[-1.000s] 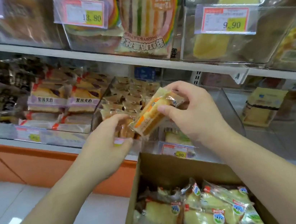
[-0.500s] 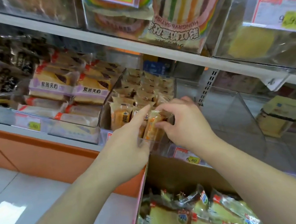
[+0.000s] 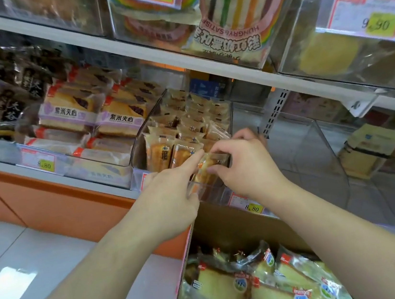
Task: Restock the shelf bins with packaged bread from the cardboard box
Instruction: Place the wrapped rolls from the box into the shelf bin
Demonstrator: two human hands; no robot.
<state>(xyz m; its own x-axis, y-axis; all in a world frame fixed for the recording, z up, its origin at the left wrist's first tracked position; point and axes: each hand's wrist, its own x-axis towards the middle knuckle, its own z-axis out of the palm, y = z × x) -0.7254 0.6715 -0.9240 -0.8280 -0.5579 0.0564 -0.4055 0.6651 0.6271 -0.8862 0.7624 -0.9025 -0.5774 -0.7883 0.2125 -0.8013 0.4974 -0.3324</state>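
Head view: white shelves [image 3: 71, 38] slant across the frame, lined with clear bins and price tags [image 3: 39, 161], above an orange base and pale floor at lower left. A cardboard box [image 3: 242, 228] of bread packs [image 3: 224, 286] sits at bottom centre. At frame centre the right hand [image 3: 246, 165] pinches a small pack [image 3: 206, 167] at the front of the middle bin [image 3: 231, 117], while the left hand [image 3: 172, 192] touches it with a straightened forefinger. Since half a second ago the pack has sunk lower into the bin and the camera has closed in. The pack's label is blurred, and the hands hide the bin's front edge.
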